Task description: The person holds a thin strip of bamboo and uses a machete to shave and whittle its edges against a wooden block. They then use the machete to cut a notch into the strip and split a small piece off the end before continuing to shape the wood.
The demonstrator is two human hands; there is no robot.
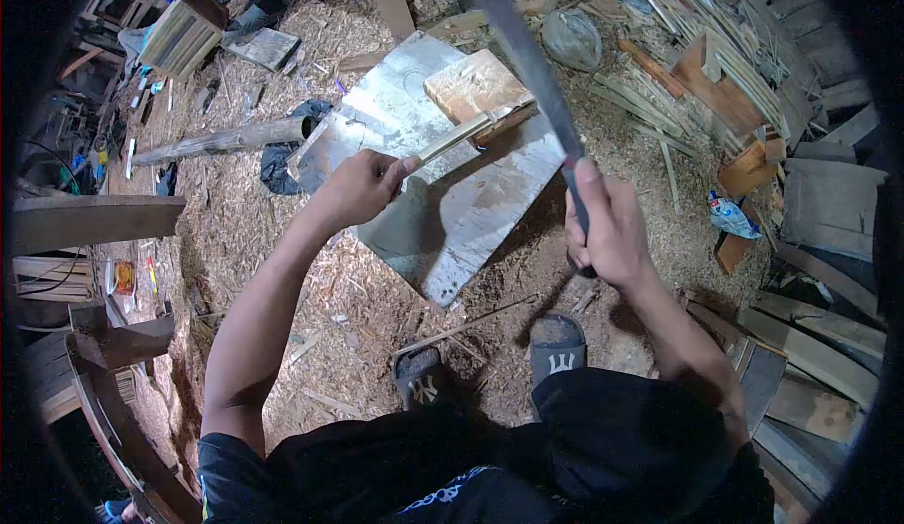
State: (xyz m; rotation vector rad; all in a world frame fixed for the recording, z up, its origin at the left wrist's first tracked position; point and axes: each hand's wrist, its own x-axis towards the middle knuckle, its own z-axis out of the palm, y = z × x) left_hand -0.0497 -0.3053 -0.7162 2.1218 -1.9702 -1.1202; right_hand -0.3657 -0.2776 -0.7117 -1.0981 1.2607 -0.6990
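My left hand [363, 188] is closed around the near end of a thin wooden strip [452, 141]. The strip's far end rests against a thick wooden block [478, 91], which lies on a worn, pale board [490, 213] on the ground. In my right hand [610, 227] is the dark handle of a long machete [541, 67]. Its blade points up and away, passing beside the block's right side in this view, and its tip runs out of the frame. Whether the blade touches the block or strip cannot be told.
Wood shavings [311, 326] cover the ground. A round pole [226, 140] lies to the left, and thin wooden strips [640, 110] are scattered to the right. A plastic bag [573, 39] sits beyond the board. Another person's foot [250, 20] shows at upper left, near a slatted wooden piece [184, 34].
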